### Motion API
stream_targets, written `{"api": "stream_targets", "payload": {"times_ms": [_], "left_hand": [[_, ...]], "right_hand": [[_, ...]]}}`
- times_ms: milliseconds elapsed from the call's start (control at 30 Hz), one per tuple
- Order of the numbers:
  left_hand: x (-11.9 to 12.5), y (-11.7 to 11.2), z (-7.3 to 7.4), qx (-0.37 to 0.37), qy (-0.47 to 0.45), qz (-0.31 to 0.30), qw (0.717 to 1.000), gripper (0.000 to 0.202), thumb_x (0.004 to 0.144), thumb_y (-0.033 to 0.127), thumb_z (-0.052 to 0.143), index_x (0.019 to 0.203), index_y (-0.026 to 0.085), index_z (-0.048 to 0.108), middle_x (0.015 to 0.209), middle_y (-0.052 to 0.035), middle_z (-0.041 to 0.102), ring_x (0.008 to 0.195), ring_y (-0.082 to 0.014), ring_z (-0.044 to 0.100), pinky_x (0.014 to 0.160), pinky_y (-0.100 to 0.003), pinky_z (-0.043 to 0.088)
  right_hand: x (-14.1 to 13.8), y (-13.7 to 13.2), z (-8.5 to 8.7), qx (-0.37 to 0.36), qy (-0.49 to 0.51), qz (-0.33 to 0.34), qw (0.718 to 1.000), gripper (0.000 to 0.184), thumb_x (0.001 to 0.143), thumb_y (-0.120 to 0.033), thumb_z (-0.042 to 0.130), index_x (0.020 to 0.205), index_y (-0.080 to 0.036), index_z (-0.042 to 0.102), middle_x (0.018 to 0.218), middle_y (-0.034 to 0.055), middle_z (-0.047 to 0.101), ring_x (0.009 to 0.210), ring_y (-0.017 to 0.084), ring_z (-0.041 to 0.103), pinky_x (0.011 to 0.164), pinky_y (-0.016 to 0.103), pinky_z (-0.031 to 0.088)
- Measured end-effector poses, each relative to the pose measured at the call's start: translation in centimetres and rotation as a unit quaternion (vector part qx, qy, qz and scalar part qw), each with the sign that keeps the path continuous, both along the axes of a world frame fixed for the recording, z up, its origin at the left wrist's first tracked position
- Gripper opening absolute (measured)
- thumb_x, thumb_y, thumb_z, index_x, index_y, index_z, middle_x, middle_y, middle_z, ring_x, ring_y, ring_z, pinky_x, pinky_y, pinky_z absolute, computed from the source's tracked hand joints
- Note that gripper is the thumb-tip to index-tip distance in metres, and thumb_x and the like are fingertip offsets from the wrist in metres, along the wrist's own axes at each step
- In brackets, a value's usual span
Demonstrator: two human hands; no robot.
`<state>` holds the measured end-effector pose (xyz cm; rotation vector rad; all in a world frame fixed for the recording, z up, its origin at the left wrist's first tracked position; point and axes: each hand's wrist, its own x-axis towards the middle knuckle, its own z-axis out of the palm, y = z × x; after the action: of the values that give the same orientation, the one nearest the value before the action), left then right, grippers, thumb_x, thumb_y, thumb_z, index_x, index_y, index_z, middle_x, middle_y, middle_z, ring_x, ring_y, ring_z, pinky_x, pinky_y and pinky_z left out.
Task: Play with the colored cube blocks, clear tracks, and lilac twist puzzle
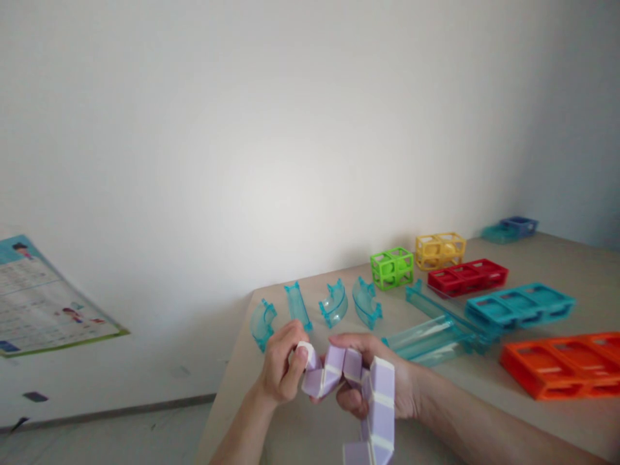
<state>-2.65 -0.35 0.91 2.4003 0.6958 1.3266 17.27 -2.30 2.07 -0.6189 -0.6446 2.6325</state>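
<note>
1. A pale wall (290,161) rose behind everything and filled most of the view
2. The tan table (576,265) stretched along it, its left edge slanting toward the person
3. A cartoon-printed poster (48,303) hung tilted on the wall, at far left
4. An orange three-section frame (562,365) lay at right, cut off by the picture's edge
5. A turquoise three-section frame (523,307) lay just behind it
6. A lavender-and-white folding snake puzzle (382,413) was in both hands over the near part of the table, bent in several places, its lower end running out of view
7. The right hand (404,378) was grasping the puzzle's middle stretch, thumb above and fingers curled beneath
8. The left hand (283,361) was pinching the puzzle's other end between thumb and bent fingers
9. Translucent teal straight tracks (429,337) lay beyond the right forearm
10. A red three-section frame (467,278) lay behind the turquoise one
11. A yellow frame (440,250) and a green frame (391,268) stood near the wall
12. Three curved teal tracks (334,303) and a short straight track (298,305) lay apart beyond the hands
13. A blue piece (519,225), blurred, sat in the far right corner
</note>
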Motion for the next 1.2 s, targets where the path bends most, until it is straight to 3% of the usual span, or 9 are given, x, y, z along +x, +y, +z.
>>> {"api": "stream_targets", "payload": {"times_ms": [100, 200, 433, 700, 1000, 1200], "left_hand": [[0.0, 0.1, 0.0, 0.042, 0.03, 0.025, 0.998, 0.027, 0.09, 0.022, 0.039, 0.064, 0.02, 0.04, 0.06, 0.0009, 0.039, 0.059, -0.0144, 0.041, 0.058, -0.029, 0.029], [0.2, 0.0, 0.1, 0.028, 0.064, 0.067, 0.995, 0.031, 0.089, 0.021, 0.04, 0.058, 0.021, 0.038, 0.056, 0.0016, 0.036, 0.055, -0.0142, 0.039, 0.056, -0.029, 0.026], [0.3, -0.3, 0.6, -0.057, 0.08, 0.101, 0.99, 0.041, 0.087, 0.027, 0.045, 0.048, 0.021, 0.031, 0.049, 0.0027, 0.031, 0.047, -0.0123, 0.035, 0.054, -0.029, 0.021], [0.4, 0.8, -1.0, -0.215, 0.063, 0.157, 0.962, 0.05, 0.088, 0.041, 0.039, 0.044, 0.021, 0.027, 0.044, 0.0033, 0.025, 0.043, -0.0098, 0.029, 0.05, -0.028, 0.019], [0.5, 1.1, -0.8, -0.347, 0.049, 0.161, 0.923, 0.052, 0.083, 0.055, 0.042, 0.046, 0.021, 0.028, 0.045, 0.0048, 0.021, 0.044, -0.0082, 0.022, 0.045, -0.026, 0.015], [0.5, 1.3, -1.2, -0.39, 0.039, 0.166, 0.905, 0.055, 0.081, 0.058, 0.047, 0.044, 0.02, 0.038, 0.041, 0.0053, 0.027, 0.041, -0.0086, 0.026, 0.043, -0.025, 0.017]], "right_hand": [[-0.1, 0.0, 0.0, 0.02, -0.025, 0.009, 0.999, 0.059, 0.092, -0.045, 0.024, 0.082, -0.004, 0.066, 0.056, 0.0116, 0.064, 0.037, 0.012, 0.054, 0.035, 0.018, 0.042], [-0.2, -0.2, 0.0, 0.043, -0.045, 0.012, 0.998, 0.058, 0.093, -0.043, 0.024, 0.077, -0.005, 0.066, 0.044, 0.0084, 0.058, 0.035, 0.012, 0.053, 0.034, 0.017, 0.041], [-0.1, -0.4, -0.1, 0.073, -0.064, 0.009, 0.995, 0.055, 0.091, -0.045, 0.029, 0.077, -0.007, 0.066, 0.044, 0.0059, 0.057, 0.034, 0.011, 0.051, 0.034, 0.016, 0.039], [-0.4, -0.6, -0.3, 0.246, -0.103, -0.085, 0.96, 0.029, 0.077, -0.04, 0.058, 0.076, -0.011, 0.063, 0.05, -0.0002, 0.056, 0.036, 0.009, 0.049, 0.033, 0.016, 0.037], [-0.8, -0.9, 0.1, 0.237, -0.137, -0.086, 0.958, 0.032, 0.074, -0.043, 0.058, 0.077, -0.011, 0.064, 0.048, -0.0003, 0.057, 0.035, 0.009, 0.048, 0.034, 0.018, 0.036], [-0.7, -1.0, 0.1, 0.26, -0.141, -0.089, 0.951, 0.032, 0.076, -0.043, 0.058, 0.076, -0.012, 0.065, 0.048, -0.0005, 0.057, 0.036, 0.009, 0.048, 0.035, 0.017, 0.035]]}}
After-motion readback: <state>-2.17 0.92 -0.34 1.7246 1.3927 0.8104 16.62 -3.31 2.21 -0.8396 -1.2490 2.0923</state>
